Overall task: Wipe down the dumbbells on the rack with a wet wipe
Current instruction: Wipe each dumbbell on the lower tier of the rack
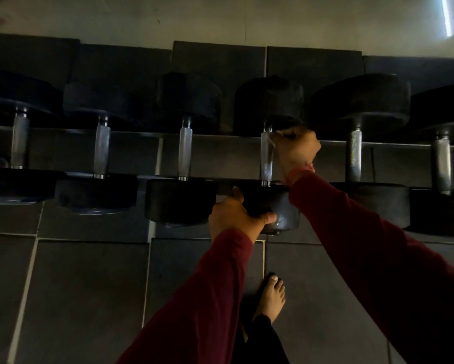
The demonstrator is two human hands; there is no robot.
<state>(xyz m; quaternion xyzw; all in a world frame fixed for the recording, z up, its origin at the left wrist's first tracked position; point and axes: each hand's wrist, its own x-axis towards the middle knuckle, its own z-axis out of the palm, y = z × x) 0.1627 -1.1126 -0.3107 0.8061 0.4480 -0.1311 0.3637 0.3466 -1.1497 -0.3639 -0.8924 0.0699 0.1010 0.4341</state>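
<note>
The right hand (pixel 295 151) pinches the wet wipe (pixel 273 139) against the far end of the dumbbell (pixel 267 164) handle on the rack (pixel 220 139). The left hand (pixel 236 214) grips its near weight.

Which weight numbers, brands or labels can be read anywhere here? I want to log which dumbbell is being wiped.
None can be read.
Dumbbell under the hands: near head faces the camera edge-on and dark; no number or brand shows.
Other dumbbells on the rack: heads black and in shadow, no legible marking.
Wet wipe in the right hand: no print visible.
</note>
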